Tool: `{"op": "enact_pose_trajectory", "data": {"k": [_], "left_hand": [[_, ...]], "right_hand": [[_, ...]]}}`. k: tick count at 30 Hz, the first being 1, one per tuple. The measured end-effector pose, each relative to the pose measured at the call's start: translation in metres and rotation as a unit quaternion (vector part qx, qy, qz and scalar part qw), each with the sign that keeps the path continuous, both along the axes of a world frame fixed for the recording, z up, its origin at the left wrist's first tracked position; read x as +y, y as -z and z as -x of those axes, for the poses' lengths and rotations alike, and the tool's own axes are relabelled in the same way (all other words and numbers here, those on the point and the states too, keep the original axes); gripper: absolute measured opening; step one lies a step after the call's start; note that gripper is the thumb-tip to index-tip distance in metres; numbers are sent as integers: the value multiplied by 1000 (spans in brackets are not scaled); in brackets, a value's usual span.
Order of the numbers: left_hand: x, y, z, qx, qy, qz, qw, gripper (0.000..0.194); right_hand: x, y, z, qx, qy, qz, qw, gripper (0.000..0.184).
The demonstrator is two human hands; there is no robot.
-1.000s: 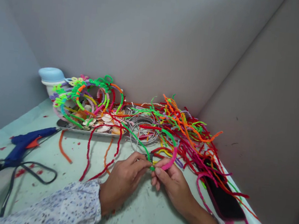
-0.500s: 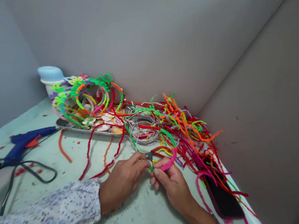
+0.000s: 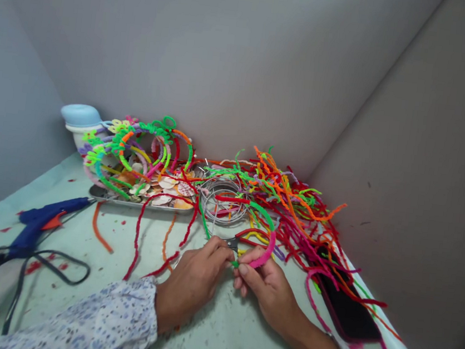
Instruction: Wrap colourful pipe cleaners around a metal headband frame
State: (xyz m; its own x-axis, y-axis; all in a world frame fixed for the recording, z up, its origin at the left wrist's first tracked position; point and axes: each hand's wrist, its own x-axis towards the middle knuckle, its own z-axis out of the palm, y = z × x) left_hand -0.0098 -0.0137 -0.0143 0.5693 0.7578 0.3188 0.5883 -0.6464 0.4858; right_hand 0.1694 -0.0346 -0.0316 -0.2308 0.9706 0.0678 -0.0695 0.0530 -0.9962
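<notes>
In the head view, my right hand (image 3: 265, 279) pinches a curved band wrapped in fuzzy pipe cleaner (image 3: 270, 240), red, green and pink along its arc. The band rises from the fingers and bends up and to the left. My left hand (image 3: 198, 271) is closed beside it, its fingertips on a short green pipe cleaner end (image 3: 234, 264) at the band's lower tip. Just beyond the hands lie red-handled pliers (image 3: 232, 243), partly hidden by the fingers. A coil of silver wire (image 3: 212, 208) lies behind them.
A metal tray (image 3: 145, 205) of shells stands at the back left, with several wrapped hoops on it. A blue glue gun (image 3: 37, 225) and its cord lie left. Loose pipe cleaners (image 3: 292, 198) heap up at the right, partly over a phone (image 3: 351, 311). A blue-lidded bottle (image 3: 81, 118) stands behind.
Both hands keep nearly the same pose around the band. At the left fingertips, the green end has shifted slightly. The view has moved a little.
</notes>
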Motion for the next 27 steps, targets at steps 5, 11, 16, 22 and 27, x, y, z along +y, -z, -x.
{"op": "enact_pose_trajectory", "data": {"k": [5, 11, 16, 22, 27], "left_hand": [[-2, -1, -1, -76, -22, -23, 997, 19], [-6, -8, 0, -162, -59, -14, 985, 16], [3, -10, -2, -182, -66, 121, 974, 12], [9, -1, -4, -324, -27, 326, 888, 36], [10, -3, -4, -395, -46, 350, 848, 41]], "right_hand": [[2, 1, 0, 44, 21, 18, 999, 20], [10, 1, -1, 145, 114, 31, 982, 20], [8, -5, 1, 208, 75, 48, 974, 20], [4, -10, 2, 263, -6, 113, 958, 18], [5, -11, -4, 316, -19, 155, 936, 14]]}}
